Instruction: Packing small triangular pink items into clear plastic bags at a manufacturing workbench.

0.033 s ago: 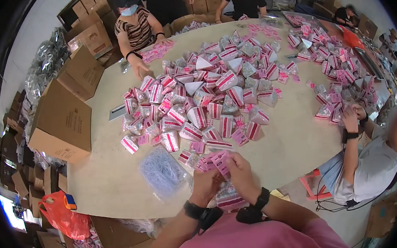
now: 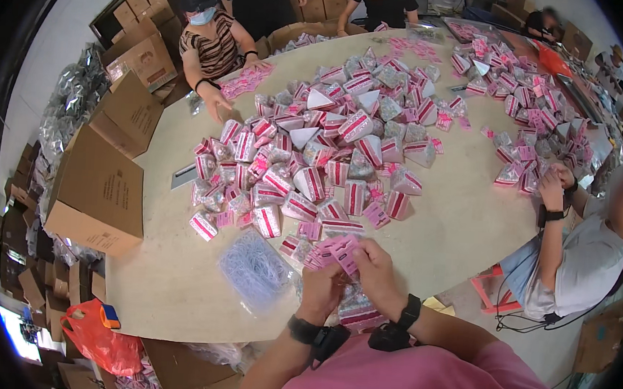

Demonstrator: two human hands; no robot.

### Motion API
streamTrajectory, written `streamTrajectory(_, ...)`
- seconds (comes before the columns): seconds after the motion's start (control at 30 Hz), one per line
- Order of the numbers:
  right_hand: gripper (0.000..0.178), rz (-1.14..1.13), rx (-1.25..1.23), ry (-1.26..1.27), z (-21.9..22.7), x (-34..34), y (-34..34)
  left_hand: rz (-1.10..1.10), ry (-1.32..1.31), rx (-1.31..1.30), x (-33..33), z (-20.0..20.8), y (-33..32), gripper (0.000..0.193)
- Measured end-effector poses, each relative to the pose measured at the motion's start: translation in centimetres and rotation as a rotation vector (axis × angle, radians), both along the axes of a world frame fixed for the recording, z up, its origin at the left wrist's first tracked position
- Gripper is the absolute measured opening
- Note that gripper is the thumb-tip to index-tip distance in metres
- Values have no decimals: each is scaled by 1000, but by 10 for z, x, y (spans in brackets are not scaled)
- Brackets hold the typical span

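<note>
Close to my body at the table's front edge, my left hand (image 2: 321,289) and my right hand (image 2: 379,277) are closed on small pink cards (image 2: 338,253). The cards stick up fanned out between my fingers. Just below my hands, against my pink shirt, rests a clear wedge-shaped packet (image 2: 359,315) with a pink band, partly covered by my wrists. To the left of my left hand lies a clear bag of thin pale strings (image 2: 254,266). Beyond my hands spreads a big heap of similar wedge-shaped packets (image 2: 308,183), many with pink tags.
A second heap (image 2: 529,130) lies at the right, where a co-worker's hands (image 2: 554,182) are busy. Another person's hand (image 2: 217,102) reaches in at far left. Cardboard boxes (image 2: 102,187) stand along the left edge. A red plastic bag (image 2: 103,335) hangs at lower left.
</note>
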State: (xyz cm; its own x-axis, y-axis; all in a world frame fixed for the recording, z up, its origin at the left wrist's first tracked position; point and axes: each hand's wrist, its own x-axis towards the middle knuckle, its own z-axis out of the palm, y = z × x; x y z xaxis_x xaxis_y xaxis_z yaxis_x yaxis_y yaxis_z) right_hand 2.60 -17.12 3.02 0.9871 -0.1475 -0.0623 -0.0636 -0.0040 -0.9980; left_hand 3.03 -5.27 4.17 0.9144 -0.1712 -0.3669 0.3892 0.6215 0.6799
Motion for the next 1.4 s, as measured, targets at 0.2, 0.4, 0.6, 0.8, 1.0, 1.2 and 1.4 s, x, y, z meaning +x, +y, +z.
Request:
streamTrajectory(0.2,12,-28,-78,-105,3,-3,15,78,20,-163,-4,-18,11,29)
streamTrajectory(0.4,13,-9,-296,-164,-12,-7,20,58,44,-230,-14,-21,5,18)
streamTrajectory(0.6,17,147,-383,-213,-9,-15,19,184,147,-31,-12,-30,12,18)
streamTrajectory(0.8,20,152,-219,-216,14,-9,-28,100,-42,91,-22,-18,24,21)
streamTrajectory(1.0,25,316,-79,-365,37,-2,-13,-33,-42,66,-35,10,22,26)
streamTrajectory(1.2,39,643,-394,-406,24,10,11,-32,-39,160,-45,-2,13,32)
streamTrajectory(1.4,39,708,-260,-436,-3,20,13,-14,-41,78,-44,-2,5,29)
